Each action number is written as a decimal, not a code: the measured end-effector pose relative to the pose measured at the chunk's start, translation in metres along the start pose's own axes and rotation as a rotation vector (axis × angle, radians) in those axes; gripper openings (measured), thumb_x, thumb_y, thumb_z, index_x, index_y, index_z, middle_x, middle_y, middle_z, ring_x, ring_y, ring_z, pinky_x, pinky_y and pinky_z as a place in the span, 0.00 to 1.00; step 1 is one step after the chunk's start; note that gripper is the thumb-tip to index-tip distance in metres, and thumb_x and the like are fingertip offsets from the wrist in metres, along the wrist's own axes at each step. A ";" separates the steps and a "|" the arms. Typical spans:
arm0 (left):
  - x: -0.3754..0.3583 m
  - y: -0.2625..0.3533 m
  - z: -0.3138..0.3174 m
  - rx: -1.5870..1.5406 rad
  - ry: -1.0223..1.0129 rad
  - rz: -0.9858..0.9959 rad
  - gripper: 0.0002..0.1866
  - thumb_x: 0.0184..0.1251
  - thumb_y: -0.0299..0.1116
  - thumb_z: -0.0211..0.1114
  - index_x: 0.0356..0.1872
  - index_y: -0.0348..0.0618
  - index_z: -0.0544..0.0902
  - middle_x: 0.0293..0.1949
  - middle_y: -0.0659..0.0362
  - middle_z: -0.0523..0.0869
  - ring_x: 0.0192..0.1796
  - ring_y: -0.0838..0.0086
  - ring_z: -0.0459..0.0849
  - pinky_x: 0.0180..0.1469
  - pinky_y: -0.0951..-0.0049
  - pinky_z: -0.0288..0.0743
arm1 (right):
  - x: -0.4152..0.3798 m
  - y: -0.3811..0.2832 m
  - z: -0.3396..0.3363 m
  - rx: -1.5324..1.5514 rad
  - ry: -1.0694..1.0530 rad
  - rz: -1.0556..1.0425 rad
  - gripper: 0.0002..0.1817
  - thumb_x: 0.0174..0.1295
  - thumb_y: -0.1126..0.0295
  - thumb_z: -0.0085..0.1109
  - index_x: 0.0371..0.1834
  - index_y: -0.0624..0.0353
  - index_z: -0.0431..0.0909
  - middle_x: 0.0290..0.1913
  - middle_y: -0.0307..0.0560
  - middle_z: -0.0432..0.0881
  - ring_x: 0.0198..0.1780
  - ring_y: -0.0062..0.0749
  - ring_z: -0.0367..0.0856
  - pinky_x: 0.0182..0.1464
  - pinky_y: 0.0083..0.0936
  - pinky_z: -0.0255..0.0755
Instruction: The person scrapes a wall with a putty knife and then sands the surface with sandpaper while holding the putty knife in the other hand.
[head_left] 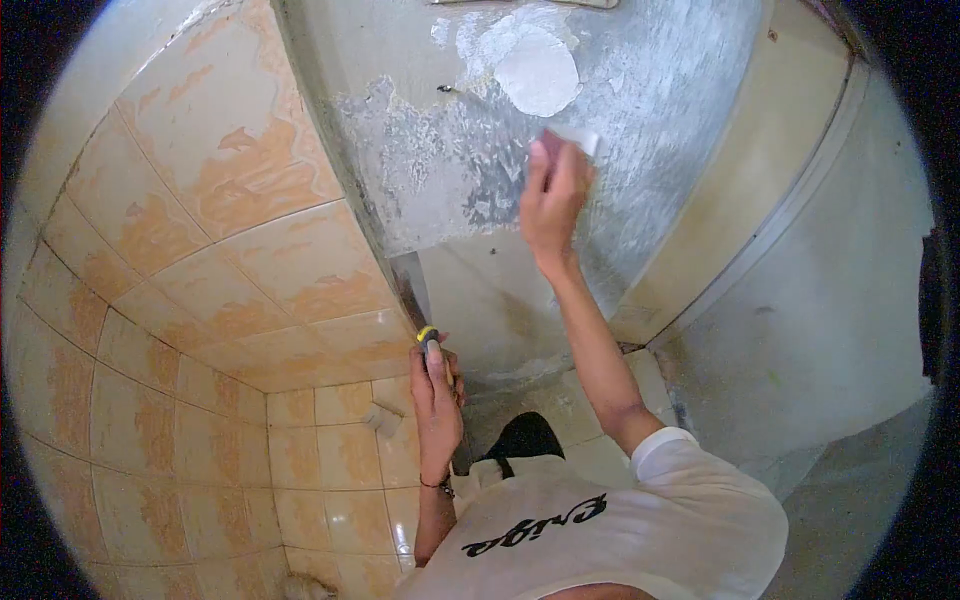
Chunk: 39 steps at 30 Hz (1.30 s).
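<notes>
My right hand (556,205) is raised against the grey wall (470,150), its fingers closed on a folded piece of sandpaper (552,146). The sandpaper shows a reddish-brown face and a pale part, blurred by motion. Just above it is a round white patch (538,72) of filler on the wall. Lower down, beside the edge of the tiles, my left hand (436,385) is wrapped round a scraper with a yellow and black handle (428,334). Its greyish blade (411,285) seems to point up along the wall's edge, though its outline is hard to make out.
Cream and orange tiles (270,260) cover the wall on the left. A beige door frame (745,170) stands on the right, with a pale panel (800,290) beyond it. A grey pipe end (382,418) sticks out low among the tiles.
</notes>
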<state>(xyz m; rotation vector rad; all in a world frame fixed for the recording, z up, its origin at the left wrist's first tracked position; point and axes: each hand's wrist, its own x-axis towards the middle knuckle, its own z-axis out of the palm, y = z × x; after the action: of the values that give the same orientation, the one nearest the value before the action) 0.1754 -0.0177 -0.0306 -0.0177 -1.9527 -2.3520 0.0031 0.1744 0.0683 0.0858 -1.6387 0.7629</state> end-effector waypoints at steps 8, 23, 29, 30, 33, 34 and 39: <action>0.003 0.011 0.000 0.003 -0.007 -0.019 0.22 0.87 0.50 0.44 0.62 0.43 0.73 0.33 0.67 0.71 0.27 0.87 0.66 0.26 0.83 0.60 | 0.007 -0.008 0.012 -0.009 -0.102 -0.266 0.07 0.69 0.66 0.59 0.36 0.58 0.78 0.37 0.48 0.81 0.41 0.47 0.77 0.44 0.45 0.64; 0.003 0.019 -0.010 0.010 0.012 0.016 0.22 0.87 0.49 0.44 0.62 0.43 0.72 0.33 0.66 0.71 0.27 0.86 0.67 0.25 0.83 0.62 | 0.005 -0.032 0.033 0.097 -0.199 -0.320 0.07 0.68 0.67 0.63 0.36 0.58 0.79 0.35 0.48 0.81 0.39 0.44 0.78 0.43 0.43 0.65; -0.007 0.023 -0.013 0.000 0.057 -0.040 0.22 0.87 0.50 0.43 0.62 0.42 0.72 0.33 0.66 0.71 0.27 0.86 0.67 0.25 0.83 0.61 | -0.015 -0.059 0.053 0.043 -0.268 -0.500 0.08 0.69 0.66 0.60 0.34 0.56 0.77 0.34 0.48 0.80 0.38 0.45 0.78 0.43 0.43 0.65; -0.007 0.025 -0.012 0.003 0.043 -0.012 0.22 0.87 0.50 0.43 0.62 0.42 0.72 0.33 0.66 0.71 0.27 0.86 0.68 0.25 0.83 0.61 | -0.010 -0.060 0.050 0.064 -0.283 -0.486 0.06 0.68 0.67 0.59 0.35 0.55 0.77 0.36 0.48 0.81 0.40 0.45 0.78 0.44 0.43 0.65; -0.004 0.017 -0.016 -0.019 0.038 -0.037 0.21 0.87 0.49 0.44 0.62 0.43 0.72 0.33 0.66 0.71 0.27 0.86 0.68 0.25 0.83 0.61 | -0.015 -0.071 0.056 0.049 -0.261 -0.463 0.03 0.65 0.68 0.59 0.36 0.54 0.78 0.37 0.46 0.81 0.41 0.43 0.79 0.46 0.42 0.67; 0.000 0.018 -0.013 -0.022 0.040 -0.028 0.21 0.87 0.49 0.44 0.62 0.43 0.72 0.33 0.66 0.71 0.27 0.86 0.68 0.25 0.83 0.61 | -0.019 -0.069 0.065 0.064 -0.268 -0.558 0.03 0.65 0.69 0.59 0.36 0.54 0.79 0.36 0.45 0.81 0.42 0.42 0.79 0.47 0.42 0.68; -0.001 0.018 -0.014 0.000 0.064 -0.018 0.22 0.87 0.49 0.44 0.63 0.42 0.72 0.35 0.65 0.72 0.27 0.87 0.68 0.25 0.82 0.61 | -0.019 -0.067 0.055 0.014 -0.458 -0.506 0.04 0.65 0.69 0.57 0.40 0.55 0.80 0.40 0.46 0.81 0.47 0.42 0.78 0.49 0.42 0.68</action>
<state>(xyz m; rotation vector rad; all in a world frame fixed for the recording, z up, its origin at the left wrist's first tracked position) 0.1780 -0.0343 -0.0153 0.0740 -1.9320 -2.3333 -0.0088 0.0868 0.0782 0.7010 -1.9266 0.3760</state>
